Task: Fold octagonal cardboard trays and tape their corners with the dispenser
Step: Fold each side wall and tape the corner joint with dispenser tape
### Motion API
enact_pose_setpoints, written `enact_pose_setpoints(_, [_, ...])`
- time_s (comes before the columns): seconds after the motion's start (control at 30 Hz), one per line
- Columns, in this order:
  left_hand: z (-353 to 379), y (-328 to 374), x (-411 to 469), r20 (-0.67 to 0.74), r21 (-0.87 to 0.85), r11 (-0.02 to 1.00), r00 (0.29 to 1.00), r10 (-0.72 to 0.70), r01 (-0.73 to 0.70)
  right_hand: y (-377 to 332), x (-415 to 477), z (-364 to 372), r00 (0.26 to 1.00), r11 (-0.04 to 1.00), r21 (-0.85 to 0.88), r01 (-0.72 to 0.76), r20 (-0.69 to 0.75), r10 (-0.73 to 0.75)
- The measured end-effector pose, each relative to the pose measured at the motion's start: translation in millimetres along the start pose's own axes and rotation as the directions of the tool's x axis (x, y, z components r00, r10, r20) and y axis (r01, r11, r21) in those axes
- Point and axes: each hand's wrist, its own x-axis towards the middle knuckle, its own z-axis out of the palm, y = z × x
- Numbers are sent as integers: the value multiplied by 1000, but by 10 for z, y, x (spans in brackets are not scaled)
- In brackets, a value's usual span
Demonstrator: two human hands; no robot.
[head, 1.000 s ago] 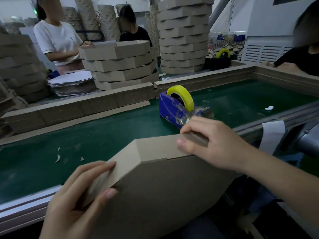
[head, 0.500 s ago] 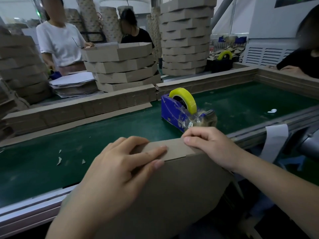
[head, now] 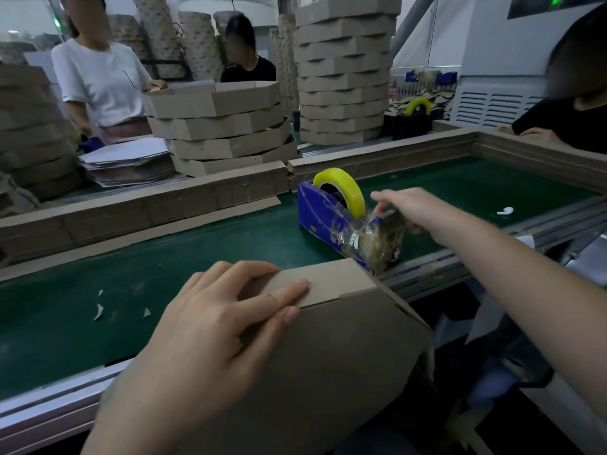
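Observation:
A brown octagonal cardboard tray (head: 328, 349) leans against the conveyor's near edge, its base facing me. My left hand (head: 210, 323) grips its top rim, fingers curled over the folded wall and thumb on the base. Just beyond the tray, a blue tape dispenser (head: 331, 221) with a yellow tape roll (head: 348, 188) stands on the green belt. My right hand (head: 410, 208) is off the tray and reaches the dispenser's cutter end, with thumb and forefinger close together at the tape. The hand is blurred, so I cannot see whether it pinches tape.
A green conveyor belt (head: 164, 277) runs across, with cardboard walls along its far side and scraps on it. Behind stand stacks of finished trays (head: 223, 126), a taller stack (head: 341, 77), flat blanks (head: 128, 162), a second dispenser (head: 414, 119) and three people.
My right hand left the tray's top corner and moved up and right to the dispenser. My left hand stayed on the rim after shifting there from the lower left side.

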Motion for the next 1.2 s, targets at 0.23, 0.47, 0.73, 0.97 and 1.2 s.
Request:
enact_pose_setpoints(0.23, [3, -2, 15, -8, 10, 1000, 1000, -9, 9, -40, 9, -101, 980, 781, 592, -199, 130, 151])
enact_pose_setpoints(0.47, [11, -2, 26, -5, 10, 1000, 1000, -19, 19, 223, -197, 49, 997, 477, 875, 82, -80, -23])
enact_pose_setpoints(0.73, [15, 0, 70, 4, -9, 1000, 1000, -17, 17, 558, -243, 249, 967, 543, 805, 240, -248, -60])
enact_pose_setpoints(0.97, [36, 14, 86, -40, 2, 1000, 999, 0, 0, 555, -605, -15, 820, 946, -167, 278, -472, -324])
enact_pose_setpoints(1.2, [61, 33, 134, -30, 15, 1000, 999, 24, -23, -123, -1686, 458, 811, 655, 481, 583, -288, -509])
